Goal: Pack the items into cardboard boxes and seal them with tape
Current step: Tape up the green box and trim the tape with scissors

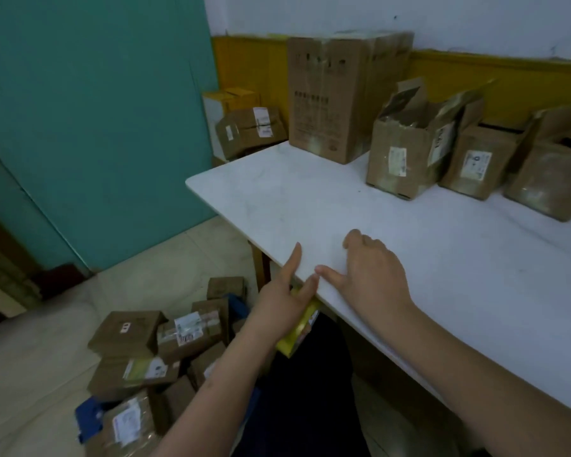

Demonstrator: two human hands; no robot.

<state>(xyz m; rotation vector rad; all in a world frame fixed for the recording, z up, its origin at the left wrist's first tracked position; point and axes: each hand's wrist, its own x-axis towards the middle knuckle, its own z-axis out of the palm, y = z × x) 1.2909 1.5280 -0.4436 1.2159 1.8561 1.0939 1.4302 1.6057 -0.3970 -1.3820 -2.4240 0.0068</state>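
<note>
Your left grip can't be read: index and thumb lie straight at the white counter edge, and hidden fingers may clasp the flat yellow carton at its 6 o'clock. Your right grip rests loose and empty on the counter. The carton looks light, stiff and glossy, so hold its long edges. Open brown cardboard boxes wait at 1 o'clock.

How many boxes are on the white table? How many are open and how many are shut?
Tall taped-shut box: 1
Open boxes: 3
Total: 4
</note>
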